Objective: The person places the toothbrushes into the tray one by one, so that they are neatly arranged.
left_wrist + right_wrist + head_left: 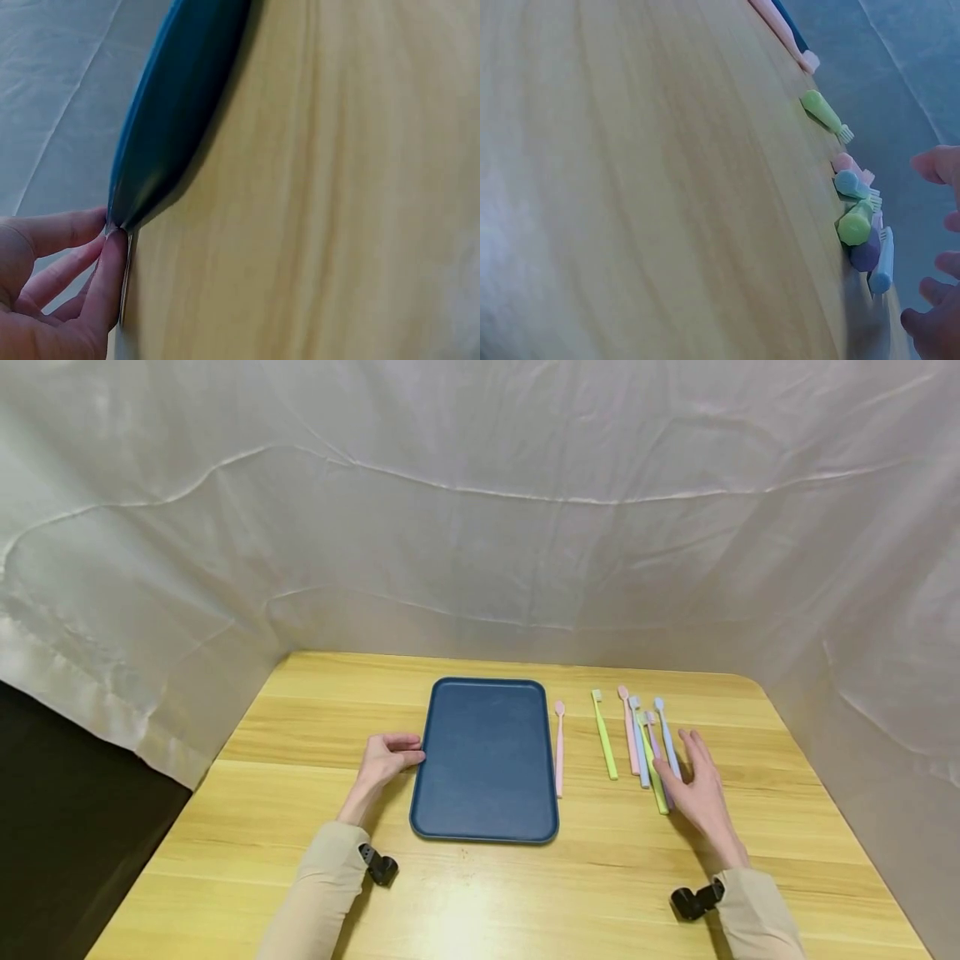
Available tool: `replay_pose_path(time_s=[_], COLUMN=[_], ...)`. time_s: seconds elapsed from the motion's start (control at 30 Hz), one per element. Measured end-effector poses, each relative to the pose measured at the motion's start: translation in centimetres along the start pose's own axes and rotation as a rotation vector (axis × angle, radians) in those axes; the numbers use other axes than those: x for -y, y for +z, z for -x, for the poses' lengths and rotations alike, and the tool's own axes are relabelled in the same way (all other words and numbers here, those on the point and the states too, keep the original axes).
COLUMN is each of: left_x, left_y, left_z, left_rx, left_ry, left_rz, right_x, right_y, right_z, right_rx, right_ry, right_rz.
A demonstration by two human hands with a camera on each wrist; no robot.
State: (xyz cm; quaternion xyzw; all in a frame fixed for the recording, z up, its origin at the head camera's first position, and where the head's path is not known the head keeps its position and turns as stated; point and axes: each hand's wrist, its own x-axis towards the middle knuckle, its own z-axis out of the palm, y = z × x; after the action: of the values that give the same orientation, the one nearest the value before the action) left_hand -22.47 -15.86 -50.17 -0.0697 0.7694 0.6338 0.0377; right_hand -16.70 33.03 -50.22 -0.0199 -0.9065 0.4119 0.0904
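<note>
A dark blue rectangular tray lies flat on the wooden table. My left hand pinches its left rim; in the left wrist view thumb and fingers meet at the tray's edge. Over on the right, my right hand hovers with spread fingers beside a loose cluster of toothbrushes. That cluster has a green toothbrush, a purple one, a pink one and two blue ones, the outer blue toothbrush closest to the fingers. Nothing is in this hand.
Right along the tray's right side lies another pink toothbrush. Between it and the cluster is a second green toothbrush. A pale, shiny curtain encloses the back and sides of the table.
</note>
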Motion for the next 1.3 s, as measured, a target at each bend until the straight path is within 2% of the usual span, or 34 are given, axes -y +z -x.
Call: replay_pose_path(time_s=[0.43, 0.6, 0.83, 1.3], left_x=[0.2, 0.2, 0.0, 0.1], left_y=[-0.6, -0.8, -1.0, -1.5], left_z=[-0.1, 0.0, 0.4, 0.8], left_rx=[0.064, 0.112, 0.153, 0.198], left_ry=[0.004, 0.002, 0.020, 0.049], left_rz=[-0.066, -0.058, -0.113, -0.160], right_x=[-0.1, -0.3, -0.5, -1.5], right_y=[0.0, 0.0, 0.3, 0.1], right_z=[0.0, 0.0, -0.2, -1.6], right_rx=[-0.052, -0.086, -0.160, -0.189], right_ry=[-0.006, 0.040, 0.084, 0.101], right_rz=[-0.023, -0.044, -0.044, -0.093])
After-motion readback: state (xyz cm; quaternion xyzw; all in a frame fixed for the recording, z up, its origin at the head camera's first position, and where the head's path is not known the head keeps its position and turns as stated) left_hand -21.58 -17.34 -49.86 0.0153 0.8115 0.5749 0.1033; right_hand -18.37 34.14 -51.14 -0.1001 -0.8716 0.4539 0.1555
